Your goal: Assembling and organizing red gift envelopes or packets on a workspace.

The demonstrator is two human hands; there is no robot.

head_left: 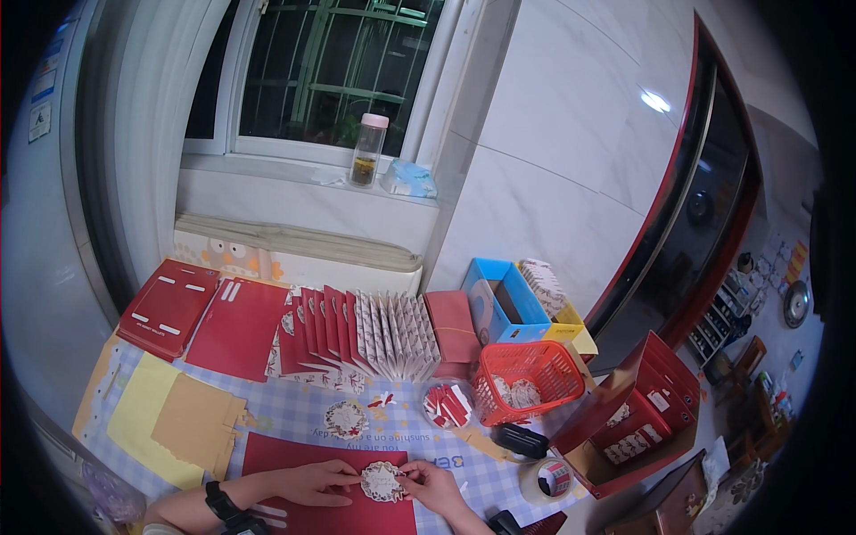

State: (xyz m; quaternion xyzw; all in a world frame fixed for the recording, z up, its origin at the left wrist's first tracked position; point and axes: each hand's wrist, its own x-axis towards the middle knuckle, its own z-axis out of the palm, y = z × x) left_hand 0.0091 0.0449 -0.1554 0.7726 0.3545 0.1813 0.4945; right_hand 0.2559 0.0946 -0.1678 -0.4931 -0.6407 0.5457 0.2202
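A white round paper cutout with a scalloped, patterned edge (382, 482) lies over a dark red card sheet (267, 455) at the near edge of the table. My right hand (430, 486) pinches the cutout's right edge between thumb and fingers. From the left, my left hand (316, 484) reaches across the red sheet, its fingers stretched out and their tips close to the cutout's left edge. Whether those tips touch it, I cannot tell. Just beyond the sheet lies a similar round cutout (345, 419). Small red and white strips fill a round clear tub (446, 405).
Folded red and patterned cards (392, 334) stand in a row at the back. Right of them are a red basket (530, 379), a blue box (508, 303), a black stapler-like object (521, 440), a tape roll (546, 481) and a red carton (637, 428). Yellow paper (152, 410) lies left.
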